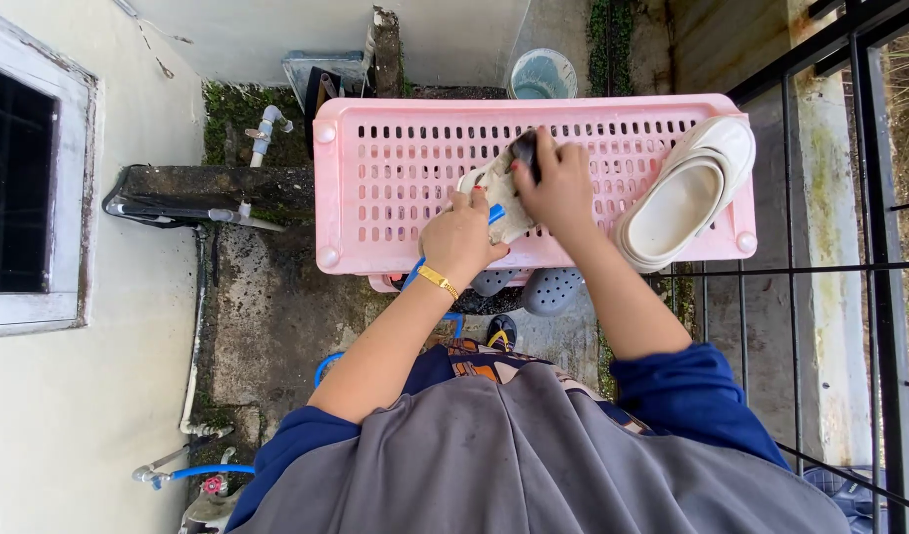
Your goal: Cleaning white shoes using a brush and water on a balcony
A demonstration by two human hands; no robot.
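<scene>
Head view, looking straight down: both hands meet over a pink slotted plastic rack (pixel 395 188) that serves as the desk. The left hand (pixel 460 237), with a gold bracelet at the wrist, has its grip closed around one end of a dirty whitish shoe (pixel 496 193), pinning it flat against the rack's top near the middle. A blue handle or hose end (pixel 495 214) pokes out beside those fingers; I cannot tell which it is, nor whether the hand holds it. The right hand (pixel 558 183) is clamped on a small dark object (pixel 525 150), probably a brush, pressed onto the shoe's upper end.

The shoe looks light and fairly soft, likely to flex under pressure, and probably wet and slippery; holding it by the heel or the sides of the sole, as the left hand seems to do, looks the surest way to stop it from sliding on the slotted surface.

A cream rubber clog (pixel 687 193) lies tilted at the rack's right edge, apart from the hands. Grey perforated clogs (pixel 548 290) sit below the rack, a pale blue bucket (pixel 542 74) stands beyond it, and a black metal railing (pixel 850 247) runs along the right.
</scene>
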